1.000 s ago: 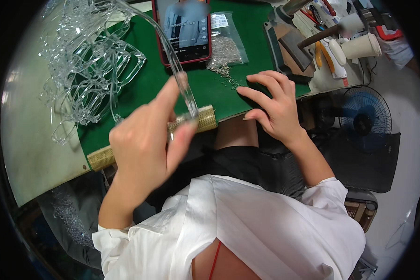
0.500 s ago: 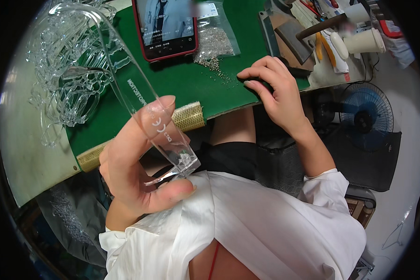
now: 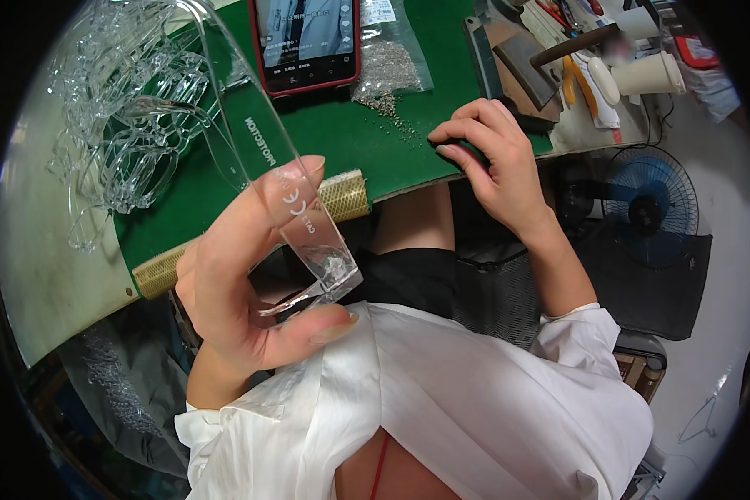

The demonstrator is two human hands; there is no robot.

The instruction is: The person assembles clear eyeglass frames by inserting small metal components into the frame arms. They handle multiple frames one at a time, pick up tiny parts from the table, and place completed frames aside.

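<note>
Raised close to the view, my left hand (image 3: pixel 225 275) is closed around a pair of clear plastic safety glasses (image 3: pixel 262 137). One broad temple arm with white lettering rises from the grip toward the top left. The hinge corner lies between my thumb and fingers, and part of the frame is hidden by the hand. My right hand (image 3: pixel 500 162) rests near the green mat's front edge, thumb and index fingertips drawn together. Whatever they pinch, if anything, is too small to make out. Beside those fingertips lie tiny loose metal screws (image 3: pixel 404 129), spilling from a clear plastic bag (image 3: pixel 392 67).
A tangled pile of clear glasses (image 3: pixel 133 125) covers the left of the green mat (image 3: pixel 325 137). A red-cased phone (image 3: pixel 308 83) lies at the back. To the right are a metal block tool (image 3: pixel 525 71), a hammer (image 3: pixel 592 42), pliers (image 3: pixel 579 92) and a fan (image 3: pixel 646 208).
The temple arm has tilted and shifted slightly right in my left hand's grip. My right hand has barely moved. The view has shifted a little, and the phone's picture differs.
</note>
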